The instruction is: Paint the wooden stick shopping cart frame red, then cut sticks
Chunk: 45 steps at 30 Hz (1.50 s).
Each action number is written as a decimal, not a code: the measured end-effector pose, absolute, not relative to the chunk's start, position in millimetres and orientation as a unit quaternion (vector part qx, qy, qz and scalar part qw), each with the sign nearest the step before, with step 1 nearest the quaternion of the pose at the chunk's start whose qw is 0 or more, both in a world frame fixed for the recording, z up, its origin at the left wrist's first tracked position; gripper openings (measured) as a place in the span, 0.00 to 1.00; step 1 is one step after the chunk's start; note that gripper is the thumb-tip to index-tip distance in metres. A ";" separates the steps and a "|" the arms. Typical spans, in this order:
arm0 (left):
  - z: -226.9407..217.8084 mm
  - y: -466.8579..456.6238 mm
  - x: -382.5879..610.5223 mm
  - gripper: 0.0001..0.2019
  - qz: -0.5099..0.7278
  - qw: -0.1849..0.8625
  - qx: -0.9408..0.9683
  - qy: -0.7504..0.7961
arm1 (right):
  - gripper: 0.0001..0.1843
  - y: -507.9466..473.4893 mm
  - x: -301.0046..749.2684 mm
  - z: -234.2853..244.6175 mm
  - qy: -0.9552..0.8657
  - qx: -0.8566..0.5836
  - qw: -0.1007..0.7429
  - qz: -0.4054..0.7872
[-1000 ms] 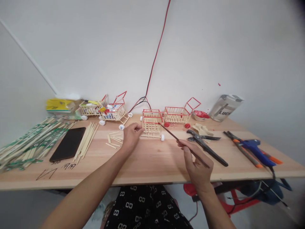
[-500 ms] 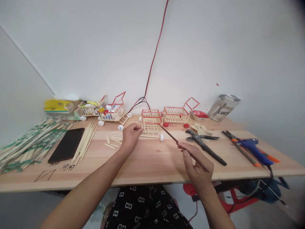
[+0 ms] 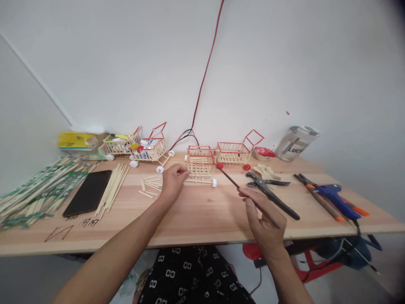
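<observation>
A miniature shopping cart point(image 3: 201, 166) of thin wooden sticks, its top rim red, stands in the middle of the table on white wheels. My left hand point(image 3: 174, 180) is closed at its left side, the fingertips pinching the lower edge. In my right hand point(image 3: 265, 217) is a slim dark paintbrush point(image 3: 230, 179), held like a pen. Its tip is just right of the cart's rim, near a red wheel of another stick cart point(image 3: 233, 153) behind. A small bowl of red paint point(image 3: 265, 153) sits beyond that cart.
Two filled stick carts point(image 3: 148, 147) stand at the back left. Nearby lie cut sticks point(image 3: 152, 184), longer sticks point(image 3: 112, 188), a phone point(image 3: 88, 193) and wrapped chopsticks point(image 3: 34, 192). On the right are cutting pliers point(image 3: 274, 196), a blue glue gun point(image 3: 337, 198) and a tilted can point(image 3: 297, 143).
My right hand and the paintbrush have shifted slightly right, taking the tip off the cart's red rim. My left hand stays at the cart's side.
</observation>
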State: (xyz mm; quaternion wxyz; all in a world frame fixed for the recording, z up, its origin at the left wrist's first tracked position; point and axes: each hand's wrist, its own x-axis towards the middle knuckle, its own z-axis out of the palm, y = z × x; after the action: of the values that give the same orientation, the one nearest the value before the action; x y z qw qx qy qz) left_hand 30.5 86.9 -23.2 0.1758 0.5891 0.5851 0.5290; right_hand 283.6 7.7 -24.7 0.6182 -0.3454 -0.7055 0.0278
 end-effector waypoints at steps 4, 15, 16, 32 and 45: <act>-23.5 86.7 30.4 0.05 0.525 0.174 0.591 0.587 | 0.17 7.7 283.7 -23.3 -0.692 -0.345 0.633 0.038; -23.2 86.5 30.2 0.05 0.523 0.173 0.592 0.589 | 0.14 14.5 279.9 -21.7 -0.668 -0.356 0.652 0.051; -23.1 86.6 30.1 0.05 0.522 0.171 0.593 0.588 | 0.14 13.8 280.3 -21.7 -0.667 -0.359 0.651 0.052; -25.9 88.5 29.2 0.06 0.529 0.169 0.595 0.581 | 0.18 5.9 283.8 3.4 -0.677 -0.337 0.654 0.024; -25.9 89.0 29.1 0.05 0.532 0.170 0.592 0.581 | 0.14 3.5 282.6 6.5 -0.657 -0.353 0.666 0.020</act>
State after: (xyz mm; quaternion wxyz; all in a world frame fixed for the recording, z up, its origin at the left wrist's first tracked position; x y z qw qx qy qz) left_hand 29.1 89.0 -25.9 0.1703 0.5924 0.5810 0.5315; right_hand 282.6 3.5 6.5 0.6661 -0.3526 -0.6570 0.0204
